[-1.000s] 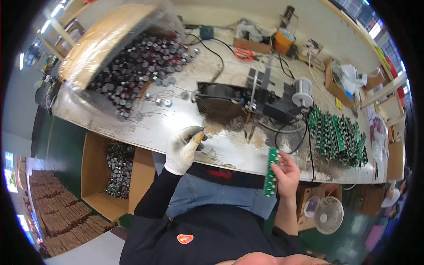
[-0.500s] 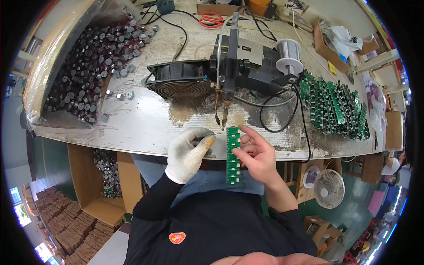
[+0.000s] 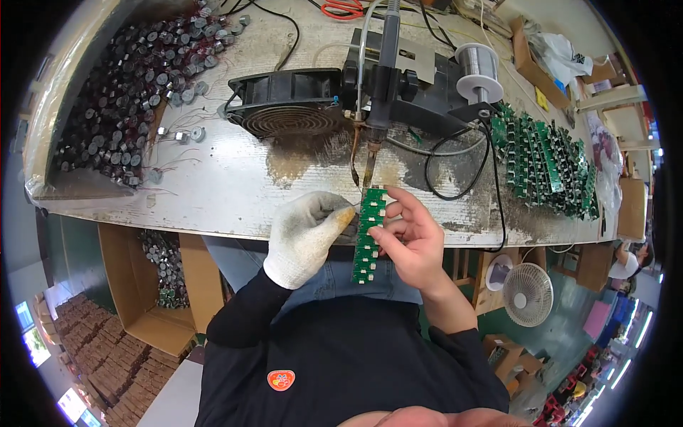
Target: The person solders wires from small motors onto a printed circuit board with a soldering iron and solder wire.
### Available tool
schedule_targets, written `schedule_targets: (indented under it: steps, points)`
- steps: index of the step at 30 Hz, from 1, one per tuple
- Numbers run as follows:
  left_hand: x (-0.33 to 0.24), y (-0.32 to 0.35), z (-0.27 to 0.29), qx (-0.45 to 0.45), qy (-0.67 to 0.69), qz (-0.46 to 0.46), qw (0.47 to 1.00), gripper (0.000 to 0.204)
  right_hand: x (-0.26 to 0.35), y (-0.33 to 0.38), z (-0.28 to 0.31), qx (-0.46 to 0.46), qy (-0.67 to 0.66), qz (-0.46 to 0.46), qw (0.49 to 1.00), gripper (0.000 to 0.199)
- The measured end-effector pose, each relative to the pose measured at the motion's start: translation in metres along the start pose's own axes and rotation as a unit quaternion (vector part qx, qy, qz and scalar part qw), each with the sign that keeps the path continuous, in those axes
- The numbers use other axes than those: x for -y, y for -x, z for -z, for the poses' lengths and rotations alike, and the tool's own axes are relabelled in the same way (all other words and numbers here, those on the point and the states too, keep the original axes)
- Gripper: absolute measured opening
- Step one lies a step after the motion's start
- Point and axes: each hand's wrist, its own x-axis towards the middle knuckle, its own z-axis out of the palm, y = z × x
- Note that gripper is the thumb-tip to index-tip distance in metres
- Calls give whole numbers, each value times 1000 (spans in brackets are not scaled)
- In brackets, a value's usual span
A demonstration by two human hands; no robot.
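My right hand (image 3: 416, 245), bare, grips a narrow green circuit board strip (image 3: 366, 238) by its right edge, thumb on its face. The strip stands lengthwise, slightly tilted, with small white parts along it. At its upper left edge is my left hand (image 3: 299, 238) in a white glove with a yellowed thumb tip. Its thumb and fingers are pinched on a thin wire, mostly hidden. Just above the strip's far end points the tip of a mounted soldering iron (image 3: 383, 92); whether they touch I cannot tell. A thin feed tube (image 3: 355, 153) ends beside that tip.
Behind the hands stand a black fan (image 3: 284, 107) and a solder spool (image 3: 477, 71). Many small round metal parts with red wires (image 3: 135, 99) fill the left side. Green board strips (image 3: 544, 164) are stacked at right. Below the bench sits a cardboard box (image 3: 153, 324).
The board strip has tilted, its near end swinging left, and its far end has come up by the iron tip. My left hand has moved right to the strip's edge. The view has shifted slightly.
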Motion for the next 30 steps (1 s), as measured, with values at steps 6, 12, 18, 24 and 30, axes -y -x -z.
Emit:
schedule_targets:
  steps: [6,12,18,24,30]
  points:
    - [-4,0,-2,-7,15,17,1000,19,-1,-1,-1,-7,-2,8,1000,55]
    - [-7,2,-2,-11,33,27,999,17,-2,-1,-2,-13,-5,18,1000,56]
    - [-10,2,-2,-18,23,14,999,17,3,-2,-4,-11,-6,20,1000,56]
    - [-6,1,-2,-26,19,12,999,17,1,-4,-3,-6,-7,27,1000,56]
    - [-4,1,-3,-23,7,8,1000,16,-4,-1,-2,-13,-9,14,1000,57]
